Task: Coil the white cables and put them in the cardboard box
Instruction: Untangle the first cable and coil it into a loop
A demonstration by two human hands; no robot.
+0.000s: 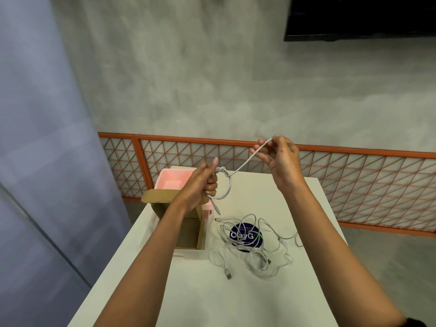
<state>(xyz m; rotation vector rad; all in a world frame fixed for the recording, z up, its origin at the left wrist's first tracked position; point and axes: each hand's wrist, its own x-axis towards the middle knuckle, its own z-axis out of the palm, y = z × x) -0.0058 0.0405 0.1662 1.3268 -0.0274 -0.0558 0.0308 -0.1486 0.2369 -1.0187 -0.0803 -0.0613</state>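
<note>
We see both arms stretched out over a white table [236, 298]. The left hand [203, 182] is a closed fist, squeezed around a small loop of a white cable [238, 169]. The cable's plug end hangs down below the fist. The right hand [283, 159] is held higher up and to the right, fingers pinched together on the same cable, so the cord runs tight between the two hands.

More white cables lie in a messy pile [254, 246] on the table. Under them is a dark round sticker [245, 236] with the letters "ClayG". The smaller words are too blurry to read.

The open cardboard box [188, 234] sits just left of the pile, under the left arm.
</note>
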